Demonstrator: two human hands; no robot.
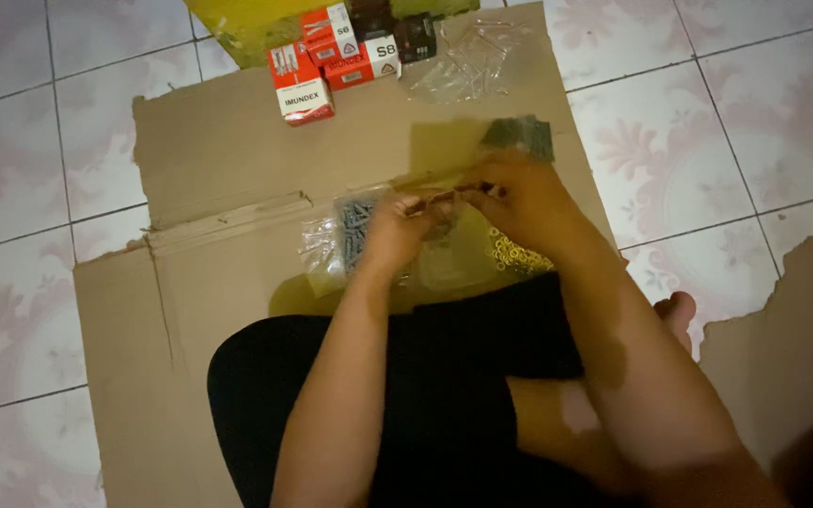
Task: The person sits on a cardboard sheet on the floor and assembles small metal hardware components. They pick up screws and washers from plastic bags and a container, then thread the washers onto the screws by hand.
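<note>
Red-and-white boxes (331,58), four counted, lie beyond two working hands (463,212).

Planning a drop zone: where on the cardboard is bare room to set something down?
Free: the cardboard left of the red-and-white boxes, and the lower-left flap beside the knee. Crowded: the middle, where left hand and right hand work over clear bags and yellow rings.

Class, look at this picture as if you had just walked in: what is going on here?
A person sits on flattened cardboard on a tiled floor. The left hand and right hand meet over clear plastic bags, pinching a small dark piece between them; it is too blurred to identify. A bag of grey pieces lies under the left hand, yellow rings by the right. Red and white boxes lie beyond.
</note>
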